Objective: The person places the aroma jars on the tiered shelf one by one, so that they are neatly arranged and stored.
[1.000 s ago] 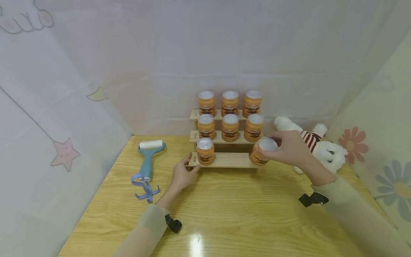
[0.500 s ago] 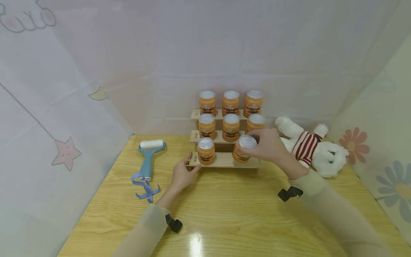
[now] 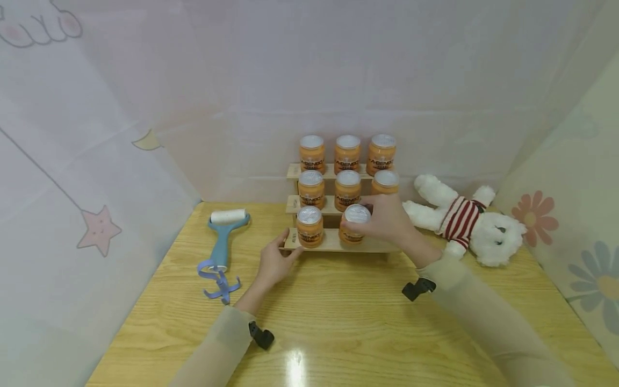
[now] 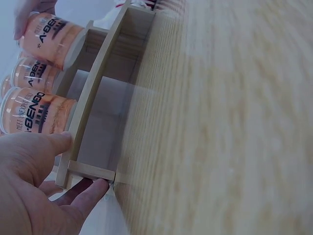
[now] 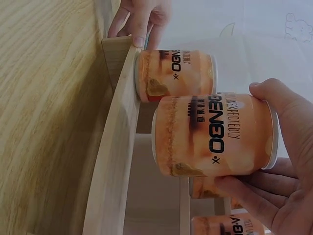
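Observation:
In the head view, a three-tier wooden display rack (image 3: 379, 245) stands against the back wall. My right hand (image 3: 390, 221) grips an orange can (image 3: 350, 235) with a silver lid by its upper part, over the middle of the lowest tier. From the right wrist view, the base of this can (image 5: 215, 134) is close over the board, slightly tilted. Left of it, another orange can (image 3: 310, 232) stands on the same tier. My left hand (image 3: 275, 263) holds the rack's left end; the left wrist view shows the thumb on the board (image 4: 93, 93) and fingers around the end below.
Three orange cans (image 3: 347, 192) line the middle tier and three more (image 3: 347, 156) the top tier. A white plush toy (image 3: 464, 220) in a striped top lies to the right. On the left are a blue-handled lint roller (image 3: 221, 239) and a purple hook piece (image 3: 222, 287).
My right hand has carried the can leftward from the right end of the lowest tier to its middle. The left hand keeps its place on the rack.

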A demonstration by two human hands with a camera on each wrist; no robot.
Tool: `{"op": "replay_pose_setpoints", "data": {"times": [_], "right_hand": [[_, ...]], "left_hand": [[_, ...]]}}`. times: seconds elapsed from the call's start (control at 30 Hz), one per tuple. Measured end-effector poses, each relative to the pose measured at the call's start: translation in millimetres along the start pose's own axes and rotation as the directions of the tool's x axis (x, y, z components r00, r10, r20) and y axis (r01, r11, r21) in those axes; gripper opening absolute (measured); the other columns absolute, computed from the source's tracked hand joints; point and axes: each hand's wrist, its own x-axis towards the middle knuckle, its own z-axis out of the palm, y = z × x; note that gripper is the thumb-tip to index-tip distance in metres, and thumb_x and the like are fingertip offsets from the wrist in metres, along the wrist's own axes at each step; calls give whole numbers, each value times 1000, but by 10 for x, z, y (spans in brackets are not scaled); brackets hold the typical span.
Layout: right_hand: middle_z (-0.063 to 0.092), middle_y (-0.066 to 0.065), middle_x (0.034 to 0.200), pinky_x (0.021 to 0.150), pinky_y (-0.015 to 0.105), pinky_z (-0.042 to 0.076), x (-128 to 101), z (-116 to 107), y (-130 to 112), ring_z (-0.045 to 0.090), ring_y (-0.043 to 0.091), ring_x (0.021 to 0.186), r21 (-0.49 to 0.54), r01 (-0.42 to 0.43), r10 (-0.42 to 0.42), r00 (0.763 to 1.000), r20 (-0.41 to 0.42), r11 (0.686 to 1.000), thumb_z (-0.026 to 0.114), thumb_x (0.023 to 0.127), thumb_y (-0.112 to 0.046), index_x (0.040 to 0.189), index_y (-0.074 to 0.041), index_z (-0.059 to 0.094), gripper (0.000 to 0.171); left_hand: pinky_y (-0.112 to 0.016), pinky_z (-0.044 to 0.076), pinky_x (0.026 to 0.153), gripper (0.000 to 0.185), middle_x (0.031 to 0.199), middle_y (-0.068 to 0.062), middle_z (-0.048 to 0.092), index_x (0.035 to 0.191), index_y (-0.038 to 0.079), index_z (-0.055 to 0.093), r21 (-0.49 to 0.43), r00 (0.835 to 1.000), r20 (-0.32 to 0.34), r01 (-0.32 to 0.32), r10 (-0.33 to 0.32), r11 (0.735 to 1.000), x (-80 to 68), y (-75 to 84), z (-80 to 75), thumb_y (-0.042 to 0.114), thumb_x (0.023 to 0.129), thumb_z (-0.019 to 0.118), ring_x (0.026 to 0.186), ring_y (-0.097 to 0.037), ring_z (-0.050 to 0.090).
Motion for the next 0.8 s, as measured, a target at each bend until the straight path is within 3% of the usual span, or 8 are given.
{"op": "replay_pose_setpoints", "data": {"times": [0.27,0.8], "right_hand": [[75,-3,71,55,29,52,47,129,-6,65,11,58,-98,-54,54,999,5,994,88,77,-61,89,-13,80,50],[74,-2,71,53,28,53,114,316,10,66,11,58,-110,-138,143,989,38,984,87,78,-64,83,-13,78,52]], "left_hand": [[-39,67,81,77,127,-25,73,162,6,43,-1,1000,-2,11,-11,1000,9,0,-5,32,99,79,105,-34,78],[-37,67,81,77,125,-23,74,162,6,43,-2,1000,-5,12,-12,1000,13,-9,1,32,99,79,104,-32,78]]}}
